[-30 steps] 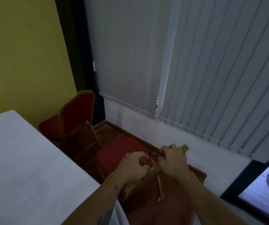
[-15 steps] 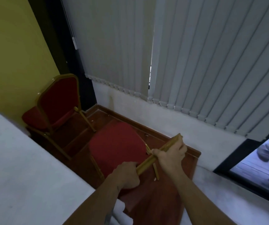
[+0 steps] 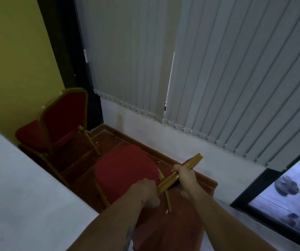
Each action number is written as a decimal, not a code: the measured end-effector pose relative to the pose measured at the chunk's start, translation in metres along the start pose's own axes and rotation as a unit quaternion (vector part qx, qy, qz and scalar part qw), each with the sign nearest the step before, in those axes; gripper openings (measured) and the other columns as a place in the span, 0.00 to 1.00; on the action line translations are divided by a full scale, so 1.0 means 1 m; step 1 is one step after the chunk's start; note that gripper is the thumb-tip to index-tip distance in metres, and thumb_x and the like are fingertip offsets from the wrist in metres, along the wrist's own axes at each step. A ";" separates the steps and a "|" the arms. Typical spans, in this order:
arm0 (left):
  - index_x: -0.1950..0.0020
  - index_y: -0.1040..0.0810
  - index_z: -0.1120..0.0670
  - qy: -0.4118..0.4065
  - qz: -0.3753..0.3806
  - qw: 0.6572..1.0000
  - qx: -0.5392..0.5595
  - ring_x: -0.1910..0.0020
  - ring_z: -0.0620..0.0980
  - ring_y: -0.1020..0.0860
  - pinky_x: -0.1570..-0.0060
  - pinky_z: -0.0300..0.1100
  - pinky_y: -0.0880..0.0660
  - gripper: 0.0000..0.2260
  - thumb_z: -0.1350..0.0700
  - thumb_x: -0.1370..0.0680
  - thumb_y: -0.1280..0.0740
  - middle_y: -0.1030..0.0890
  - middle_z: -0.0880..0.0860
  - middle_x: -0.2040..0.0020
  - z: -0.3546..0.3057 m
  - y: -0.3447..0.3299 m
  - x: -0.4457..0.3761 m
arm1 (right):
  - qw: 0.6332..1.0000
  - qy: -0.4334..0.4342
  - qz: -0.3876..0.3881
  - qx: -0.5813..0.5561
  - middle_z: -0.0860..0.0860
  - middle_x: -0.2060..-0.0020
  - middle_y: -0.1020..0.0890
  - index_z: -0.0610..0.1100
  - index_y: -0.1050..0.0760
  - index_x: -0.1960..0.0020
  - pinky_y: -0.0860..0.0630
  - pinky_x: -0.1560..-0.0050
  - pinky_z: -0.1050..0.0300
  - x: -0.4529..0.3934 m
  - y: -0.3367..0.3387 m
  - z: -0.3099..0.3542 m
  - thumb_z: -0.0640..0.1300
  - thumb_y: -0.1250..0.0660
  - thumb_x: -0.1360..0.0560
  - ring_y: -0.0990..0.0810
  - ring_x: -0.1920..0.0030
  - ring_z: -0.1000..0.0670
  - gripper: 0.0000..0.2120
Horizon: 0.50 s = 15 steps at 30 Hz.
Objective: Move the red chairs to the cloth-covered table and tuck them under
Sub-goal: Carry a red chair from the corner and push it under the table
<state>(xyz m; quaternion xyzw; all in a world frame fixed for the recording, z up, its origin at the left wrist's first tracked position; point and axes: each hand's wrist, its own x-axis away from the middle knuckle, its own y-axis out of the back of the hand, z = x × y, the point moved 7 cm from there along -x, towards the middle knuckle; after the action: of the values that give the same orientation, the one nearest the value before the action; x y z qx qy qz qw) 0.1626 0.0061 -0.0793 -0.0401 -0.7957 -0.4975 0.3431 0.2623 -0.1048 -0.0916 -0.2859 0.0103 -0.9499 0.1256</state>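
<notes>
A red chair (image 3: 125, 171) with a gold frame stands just below me, its padded seat pointing toward the white cloth-covered table (image 3: 24, 196) at the left. My left hand (image 3: 145, 192) grips the near end of its gold top rail, and my right hand (image 3: 185, 178) grips the rail farther along. The chair's backrest is mostly hidden by my arms. A second red chair (image 3: 62, 120) stands in the corner at the table's far side, its seat toward the table edge.
Grey vertical blinds (image 3: 218, 78) cover the wall ahead, with a low white wall under them. A yellow wall (image 3: 15, 60) lies at the left. The floor is red-brown wood (image 3: 163, 232). A dark-framed glass door (image 3: 290, 200) is at the lower right.
The chair's seat has swung out toward the table and my hands have spread apart along the top rail. My view has shifted right, then back slightly left.
</notes>
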 end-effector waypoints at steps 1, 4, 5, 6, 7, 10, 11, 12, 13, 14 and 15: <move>0.32 0.26 0.56 0.003 -0.004 1.000 0.001 0.37 0.59 0.23 0.45 0.46 0.26 0.21 0.52 0.25 0.34 0.25 0.59 0.34 0.001 0.004 0.000 | 1.000 0.003 0.007 0.005 0.45 0.66 0.29 0.40 0.32 0.49 0.23 0.75 0.55 -0.002 -0.003 0.004 0.33 0.34 0.27 0.26 0.67 0.46 0.10; 0.33 0.24 0.56 0.017 -0.020 1.000 0.009 0.37 0.59 0.22 0.46 0.45 0.26 0.21 0.53 0.26 0.34 0.24 0.58 0.34 -0.001 0.016 -0.002 | 0.999 0.015 0.028 0.026 0.44 0.64 0.29 0.40 0.33 0.49 0.24 0.76 0.57 -0.013 -0.010 0.017 0.33 0.34 0.26 0.25 0.65 0.45 0.10; 0.33 0.24 0.56 0.023 -0.028 0.999 0.012 0.37 0.59 0.22 0.46 0.45 0.26 0.21 0.53 0.26 0.34 0.24 0.58 0.34 -0.003 0.019 -0.004 | 0.999 0.017 0.035 0.034 0.44 0.64 0.29 0.39 0.32 0.48 0.23 0.77 0.56 -0.019 -0.011 0.021 0.34 0.33 0.26 0.25 0.64 0.44 0.10; 0.33 0.24 0.56 0.029 -0.033 0.999 0.016 0.37 0.59 0.22 0.45 0.45 0.26 0.21 0.53 0.25 0.34 0.23 0.58 0.34 -0.005 0.022 -0.006 | 0.998 0.015 0.045 0.039 0.43 0.63 0.28 0.40 0.32 0.47 0.23 0.77 0.56 -0.025 -0.014 0.024 0.34 0.33 0.26 0.25 0.63 0.44 0.11; 0.33 0.24 0.56 0.035 -0.037 0.998 0.019 0.37 0.59 0.22 0.45 0.44 0.27 0.21 0.54 0.25 0.34 0.23 0.58 0.34 -0.007 0.025 -0.009 | 0.997 0.012 0.056 0.046 0.43 0.63 0.28 0.40 0.32 0.46 0.22 0.76 0.55 -0.032 -0.016 0.028 0.34 0.33 0.27 0.24 0.63 0.43 0.11; 0.33 0.24 0.55 0.063 -0.039 0.997 0.030 0.37 0.58 0.22 0.47 0.43 0.28 0.20 0.53 0.24 0.34 0.23 0.57 0.34 -0.013 0.034 -0.019 | 0.993 0.008 0.089 0.071 0.43 0.64 0.28 0.39 0.31 0.47 0.22 0.76 0.54 -0.056 -0.023 0.039 0.34 0.33 0.28 0.25 0.64 0.43 0.12; 0.33 0.24 0.55 0.074 -0.038 0.996 0.034 0.37 0.57 0.22 0.47 0.43 0.27 0.20 0.53 0.24 0.33 0.23 0.57 0.35 -0.016 0.037 -0.023 | 0.992 0.005 0.100 0.080 0.44 0.66 0.28 0.39 0.32 0.47 0.22 0.76 0.55 -0.065 -0.026 0.043 0.34 0.33 0.28 0.25 0.65 0.44 0.12; 0.34 0.23 0.55 0.086 -0.035 0.995 0.040 0.38 0.57 0.22 0.47 0.44 0.27 0.20 0.53 0.25 0.33 0.22 0.57 0.36 -0.018 0.039 -0.029 | 0.989 0.002 0.114 0.090 0.45 0.68 0.29 0.40 0.32 0.47 0.23 0.75 0.56 -0.074 -0.028 0.046 0.34 0.33 0.28 0.25 0.67 0.45 0.12; 0.34 0.23 0.55 0.100 -0.031 0.993 0.047 0.39 0.57 0.21 0.48 0.44 0.26 0.20 0.53 0.25 0.33 0.22 0.57 0.36 -0.022 0.041 -0.035 | 0.987 0.000 0.127 0.100 0.45 0.69 0.29 0.40 0.33 0.47 0.23 0.75 0.56 -0.084 -0.030 0.050 0.34 0.33 0.28 0.26 0.68 0.45 0.12; 0.34 0.23 0.55 0.115 -0.028 0.992 0.053 0.39 0.57 0.21 0.49 0.43 0.27 0.19 0.53 0.25 0.33 0.22 0.56 0.37 -0.026 0.042 -0.041 | 0.984 -0.001 0.141 0.108 0.46 0.69 0.29 0.40 0.33 0.47 0.23 0.74 0.56 -0.094 -0.031 0.053 0.34 0.33 0.28 0.25 0.69 0.46 0.13; 0.34 0.23 0.55 0.130 -0.029 0.989 0.058 0.39 0.57 0.21 0.50 0.44 0.27 0.19 0.53 0.25 0.33 0.22 0.56 0.37 -0.031 0.044 -0.046 | 0.981 -0.003 0.153 0.115 0.46 0.70 0.29 0.41 0.33 0.48 0.24 0.74 0.56 -0.104 -0.032 0.056 0.34 0.33 0.28 0.25 0.70 0.46 0.13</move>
<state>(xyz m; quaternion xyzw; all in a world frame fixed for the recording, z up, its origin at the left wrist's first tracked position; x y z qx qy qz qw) 0.2311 0.0160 -0.0639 0.0679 -0.7728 -0.4610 0.4309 0.3692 -0.0457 -0.0982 -0.2674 -0.0553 -0.9134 0.3018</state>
